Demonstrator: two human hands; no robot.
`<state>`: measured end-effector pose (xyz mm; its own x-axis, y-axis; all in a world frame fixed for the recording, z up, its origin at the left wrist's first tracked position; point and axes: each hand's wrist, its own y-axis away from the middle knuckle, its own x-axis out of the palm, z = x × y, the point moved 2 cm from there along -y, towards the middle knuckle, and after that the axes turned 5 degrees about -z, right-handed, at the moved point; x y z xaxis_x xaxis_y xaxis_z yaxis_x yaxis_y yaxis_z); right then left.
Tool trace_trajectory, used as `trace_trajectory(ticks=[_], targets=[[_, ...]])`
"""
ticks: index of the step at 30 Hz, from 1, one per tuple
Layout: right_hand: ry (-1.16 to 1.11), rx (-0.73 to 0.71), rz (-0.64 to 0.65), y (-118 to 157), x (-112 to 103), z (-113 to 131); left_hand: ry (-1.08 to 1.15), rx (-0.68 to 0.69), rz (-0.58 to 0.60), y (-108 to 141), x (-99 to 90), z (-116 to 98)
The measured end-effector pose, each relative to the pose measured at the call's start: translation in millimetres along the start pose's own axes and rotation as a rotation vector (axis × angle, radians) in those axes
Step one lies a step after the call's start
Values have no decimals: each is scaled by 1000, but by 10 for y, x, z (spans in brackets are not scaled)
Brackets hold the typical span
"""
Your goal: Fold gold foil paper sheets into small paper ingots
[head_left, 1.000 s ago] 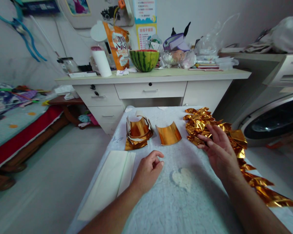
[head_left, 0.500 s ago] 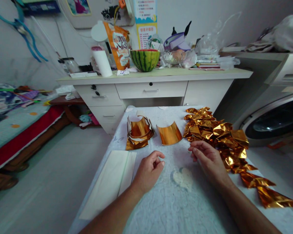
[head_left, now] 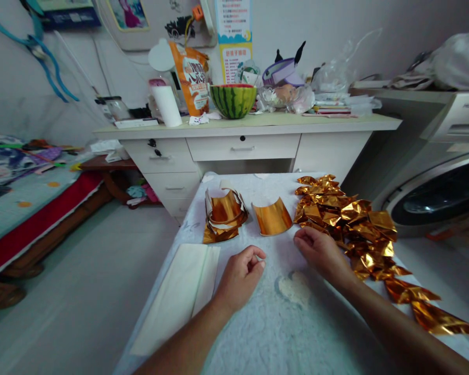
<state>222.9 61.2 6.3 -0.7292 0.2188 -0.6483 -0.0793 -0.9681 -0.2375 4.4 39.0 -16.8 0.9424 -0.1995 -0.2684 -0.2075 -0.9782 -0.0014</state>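
My left hand (head_left: 242, 276) hovers over the table near the stack of pale paper sheets (head_left: 175, 291); its fingers are loosely curled, a small gap shows between thumb and forefinger, and nothing is seen in it. My right hand (head_left: 322, 255) has its bent fingertips just beside the near right corner of a single curved gold foil sheet (head_left: 273, 216). It holds nothing that I can see. Left of that sheet stands a bundle of curled gold foil sheets (head_left: 224, 211) with white backs. Folded gold foil pieces (head_left: 346, 213) lie in a long heap along the table's right side.
A cloth-covered table (head_left: 254, 328) carries all this. Behind it is a white desk (head_left: 242, 146) with a watermelon half (head_left: 233, 101), an orange pouch (head_left: 192, 80) and a white roll (head_left: 167, 105). A washing machine (head_left: 445, 156) stands right, a bed (head_left: 35, 203) left.
My right hand has moved slightly left, toward the single gold foil sheet, and its fingers have drawn closer together. My left hand stays nearly in place, its thumb and forefinger a little closer.
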Motion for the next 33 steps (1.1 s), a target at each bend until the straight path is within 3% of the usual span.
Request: trace_trajectory(ticks=[7, 13, 23, 33], targets=[[390, -58, -237, -276, 80, 102, -14, 11, 9, 7, -3, -32], [552, -17, -215, -359, 169, 141, -17, 6, 13, 12, -9, -37], [635, -38, -191, -320, 149, 208, -38, 16, 21, 11, -9, -14], [613, -33, -224, -340, -5, 291, -63, 31, 15, 8, -10, -20]])
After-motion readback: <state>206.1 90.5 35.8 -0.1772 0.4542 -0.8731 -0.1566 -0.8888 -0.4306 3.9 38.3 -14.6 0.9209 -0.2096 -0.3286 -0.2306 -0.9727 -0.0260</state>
